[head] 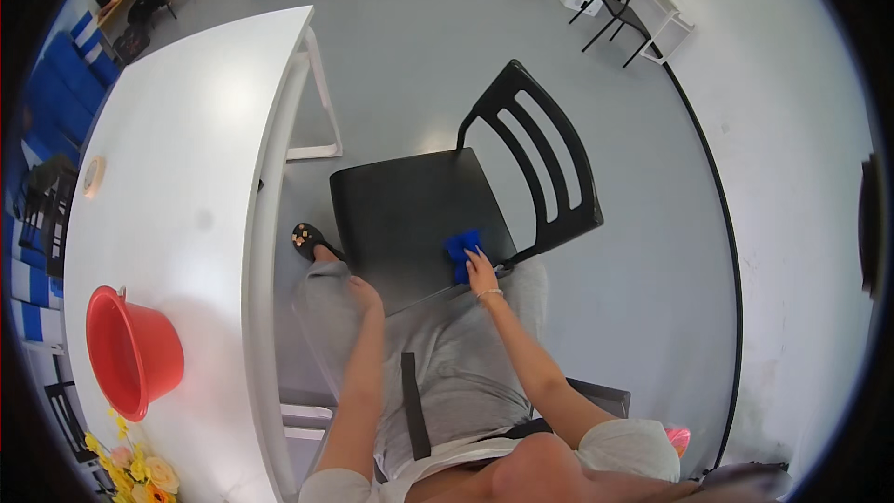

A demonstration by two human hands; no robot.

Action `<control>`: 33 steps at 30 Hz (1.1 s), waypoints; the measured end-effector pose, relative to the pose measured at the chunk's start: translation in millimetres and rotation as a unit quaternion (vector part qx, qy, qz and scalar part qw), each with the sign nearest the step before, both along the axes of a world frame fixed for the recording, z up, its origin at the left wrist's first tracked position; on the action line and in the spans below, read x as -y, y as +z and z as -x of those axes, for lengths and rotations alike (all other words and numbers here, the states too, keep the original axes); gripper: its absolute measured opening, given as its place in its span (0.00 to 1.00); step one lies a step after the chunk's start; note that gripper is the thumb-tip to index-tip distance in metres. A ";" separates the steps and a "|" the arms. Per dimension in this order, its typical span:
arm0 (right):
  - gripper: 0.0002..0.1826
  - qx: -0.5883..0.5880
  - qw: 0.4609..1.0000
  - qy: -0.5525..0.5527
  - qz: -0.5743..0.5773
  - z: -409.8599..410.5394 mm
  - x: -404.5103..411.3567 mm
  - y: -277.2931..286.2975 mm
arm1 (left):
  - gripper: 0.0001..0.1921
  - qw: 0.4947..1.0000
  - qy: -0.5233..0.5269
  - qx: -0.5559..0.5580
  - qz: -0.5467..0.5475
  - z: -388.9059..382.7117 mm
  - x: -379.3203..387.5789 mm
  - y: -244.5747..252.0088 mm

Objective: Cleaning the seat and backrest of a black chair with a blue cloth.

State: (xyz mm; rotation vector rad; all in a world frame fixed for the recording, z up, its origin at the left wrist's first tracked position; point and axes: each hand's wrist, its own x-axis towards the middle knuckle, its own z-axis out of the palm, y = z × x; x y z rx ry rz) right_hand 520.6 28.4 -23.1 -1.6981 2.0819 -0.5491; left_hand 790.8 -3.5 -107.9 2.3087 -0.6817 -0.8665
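A black chair [412,216] with a slatted backrest stands before me, its seat close to my knees. On the seat's near right part, by the backrest, lies a crumpled blue cloth [462,256]. My right hand [482,274] is on this cloth, fingers bent over its right edge. My left hand [366,295] rests at the seat's near left edge, beside my left knee, and holds nothing that I can see; its fingers are partly hidden.
On the left, a white table [202,119] carries a red bucket [157,349], a tape roll [93,177] and artificial-looking flowers [143,471]. Another black chair [625,10] stands by the right wall. Two people are far off, at upper left and upper right.
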 end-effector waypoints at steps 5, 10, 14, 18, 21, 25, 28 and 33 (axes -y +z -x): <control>0.18 0.207 0.963 0.016 0.172 17.5 55.9 111.2 | 0.28 0.985 -0.063 -0.067 0.149 -21.3 -41.8 -5.8; 0.18 0.106 0.920 -0.027 0.377 51.0 112.3 264.9 | 0.37 0.979 -0.163 -0.007 0.125 12.4 -77.0 34.3; 0.19 -0.004 0.885 -0.041 0.465 118.8 162.4 310.8 | 0.46 0.976 -0.166 -0.010 0.140 16.0 -90.9 34.3; 0.23 -0.110 0.939 -0.011 0.325 177.6 193.8 286.9 | 0.51 0.976 -0.179 -0.016 0.126 21.0 -92.1 42.4; 0.32 -0.189 0.978 0.008 0.083 176.0 203.0 252.5 | 0.53 0.978 -0.170 0.011 0.118 15.6 -93.8 41.7; 0.31 -0.222 0.969 -0.034 0.104 186.1 232.1 237.2 | 0.55 0.984 -0.163 0.001 0.070 16.9 -97.0 29.9; 0.29 -0.250 0.967 -0.032 0.028 158.2 256.4 263.1 | 0.55 0.976 -0.170 0.002 0.133 13.9 -102.0 27.4; 0.33 -0.254 0.967 -0.017 0.010 137.5 307.3 285.4 | 0.56 0.977 -0.192 -0.024 0.084 24.2 -102.7 45.9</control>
